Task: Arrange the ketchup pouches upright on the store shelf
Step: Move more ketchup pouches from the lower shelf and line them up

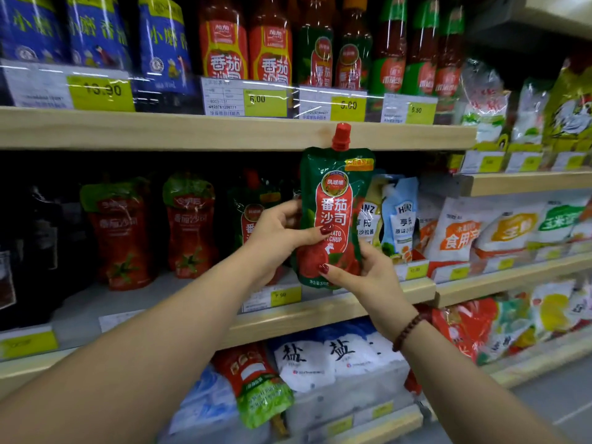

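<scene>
Green-and-red ketchup pouch (333, 216) being held upright in front of the wooden shelf (320, 310), red cap up. Left hand (282, 232) pinching its left edge, right hand (362, 277) gripping its lower right corner, both closed on it. Standing behind on that shelf, more pouches (153, 229).

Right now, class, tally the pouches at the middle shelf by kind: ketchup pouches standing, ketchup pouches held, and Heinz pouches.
standing ketchup pouches: 3
held ketchup pouch, in left hand and right hand: 1
Heinz pouches: 2
Total: 6
</scene>
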Demonstrator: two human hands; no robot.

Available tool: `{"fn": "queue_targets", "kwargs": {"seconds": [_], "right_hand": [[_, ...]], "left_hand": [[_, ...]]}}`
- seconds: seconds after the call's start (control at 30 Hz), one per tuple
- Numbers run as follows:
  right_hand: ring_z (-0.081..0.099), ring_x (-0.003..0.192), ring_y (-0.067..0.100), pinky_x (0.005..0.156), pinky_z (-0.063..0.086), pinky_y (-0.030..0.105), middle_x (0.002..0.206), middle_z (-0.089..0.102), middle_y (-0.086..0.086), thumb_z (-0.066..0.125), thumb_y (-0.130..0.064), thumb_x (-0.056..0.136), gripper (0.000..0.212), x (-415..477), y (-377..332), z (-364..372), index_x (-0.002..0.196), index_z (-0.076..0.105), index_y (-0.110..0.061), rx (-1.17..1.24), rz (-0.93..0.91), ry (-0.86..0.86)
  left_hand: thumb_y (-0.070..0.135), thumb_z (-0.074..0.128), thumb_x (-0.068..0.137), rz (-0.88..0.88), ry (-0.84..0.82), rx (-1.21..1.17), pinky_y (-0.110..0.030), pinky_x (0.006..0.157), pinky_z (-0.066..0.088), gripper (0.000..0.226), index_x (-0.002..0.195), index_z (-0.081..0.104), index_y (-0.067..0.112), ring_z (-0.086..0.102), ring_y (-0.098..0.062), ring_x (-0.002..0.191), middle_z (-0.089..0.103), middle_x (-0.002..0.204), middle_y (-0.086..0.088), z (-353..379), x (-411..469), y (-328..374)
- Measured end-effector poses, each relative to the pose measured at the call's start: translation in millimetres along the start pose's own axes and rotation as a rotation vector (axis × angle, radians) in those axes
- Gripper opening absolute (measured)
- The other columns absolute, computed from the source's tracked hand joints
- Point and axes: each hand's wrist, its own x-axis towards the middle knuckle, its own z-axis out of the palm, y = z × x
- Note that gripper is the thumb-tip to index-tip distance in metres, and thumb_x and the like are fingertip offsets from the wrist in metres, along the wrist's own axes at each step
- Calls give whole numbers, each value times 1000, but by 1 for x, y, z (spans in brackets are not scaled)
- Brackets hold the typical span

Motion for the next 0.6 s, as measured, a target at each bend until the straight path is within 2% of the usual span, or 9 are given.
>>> {"fn": "queue_targets", "kwargs": {"seconds": [0.1, 0.17, 0.23, 0.3, 0.4, 0.47, 0.53, 0.6], "right_hand": [[68, 92, 19, 74, 57, 31, 97, 73, 1, 79, -20, 59, 44, 4, 8, 3, 101, 65, -19, 29, -15, 26], [68, 91, 17, 72, 56, 28, 96, 73, -1, 79, -19, 60, 41, 8, 14, 4, 99, 65, -20, 35, -37, 19], [68, 90, 14, 70, 55, 24, 94, 73, -5, 79, -17, 61, 40, 15, 18, 4, 98, 65, -20, 26, -43, 10], [68, 90, 13, 70, 55, 22, 93, 74, -5, 78, -8, 65, 38, 24, 22, 4, 98, 64, -21, 11, -50, -1], [66, 95, 10, 77, 55, 25, 102, 70, -3, 76, -7, 70, 42, 35, 28, 1, 104, 59, -24, -82, -78, -34], [61, 98, 0, 82, 52, 19, 108, 64, -9, 80, -21, 68, 52, 38, 34, -6, 113, 54, -22, -253, -91, -65], [55, 95, -10, 81, 46, 8, 107, 57, -19, 80, -40, 62, 66, 37, 42, -14, 118, 51, -23, -546, -81, -75], [54, 93, -1, 80, 45, 17, 101, 55, -18, 77, -50, 62, 65, 33, 51, -20, 116, 55, -22, -807, -92, -58]], "left_hand": [[14, 79, 65, -3, 15, 58, -36, 79, 57, 44, 104, 65, 26, 67, -19, 98, 70, 106, -1, -5, -3, -5], [21, 83, 58, -6, -3, 127, -31, 80, 57, 52, 104, 62, 31, 66, -13, 99, 69, 107, 5, -7, -6, -8], [16, 83, 59, -11, 18, 212, -33, 86, 54, 52, 103, 60, 33, 64, -11, 101, 68, 107, 7, -8, -6, -11], [11, 83, 61, -3, 95, 260, -36, 89, 52, 54, 108, 61, 27, 63, -13, 103, 67, 109, 4, -7, -2, -13], [10, 83, 61, 28, 170, 293, -28, 83, 52, 59, 115, 60, 19, 63, -7, 98, 68, 105, 6, -6, 6, -16], [9, 83, 61, 51, 194, 324, -19, 76, 49, 55, 110, 61, 21, 61, 0, 94, 67, 99, 13, -5, 10, -20], [9, 82, 61, 54, 217, 364, -17, 73, 48, 52, 106, 62, 25, 60, 2, 92, 65, 95, 17, -5, 11, -27], [8, 82, 62, 47, 232, 394, -21, 77, 49, 50, 105, 62, 24, 61, -3, 93, 66, 95, 13, -7, 12, -34]]}}
